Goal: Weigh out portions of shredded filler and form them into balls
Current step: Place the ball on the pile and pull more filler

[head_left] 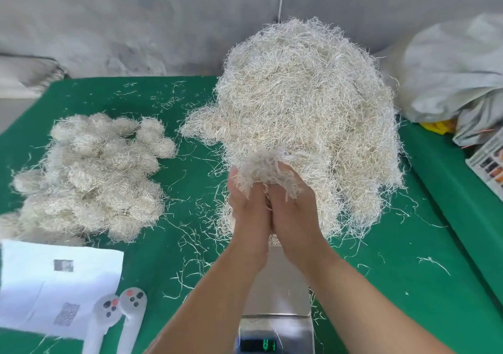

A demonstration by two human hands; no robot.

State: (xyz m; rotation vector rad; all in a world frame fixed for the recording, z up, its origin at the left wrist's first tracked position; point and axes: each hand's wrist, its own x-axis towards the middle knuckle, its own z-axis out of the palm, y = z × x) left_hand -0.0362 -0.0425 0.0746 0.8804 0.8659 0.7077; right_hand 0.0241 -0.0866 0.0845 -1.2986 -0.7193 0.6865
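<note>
There was one tall heap of pale shredded filler, one pile of formed filler balls too tangled to count, one steel digital scale, two white handheld controllers, one white printed paper sheet and one crumpled grey plastic bag

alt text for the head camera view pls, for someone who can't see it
A person's left hand and right hand cup a clump of shredded filler between them, above a metal scale on a green table. Behind the hands rises a large filler heap; finished filler balls are piled at left.
</note>
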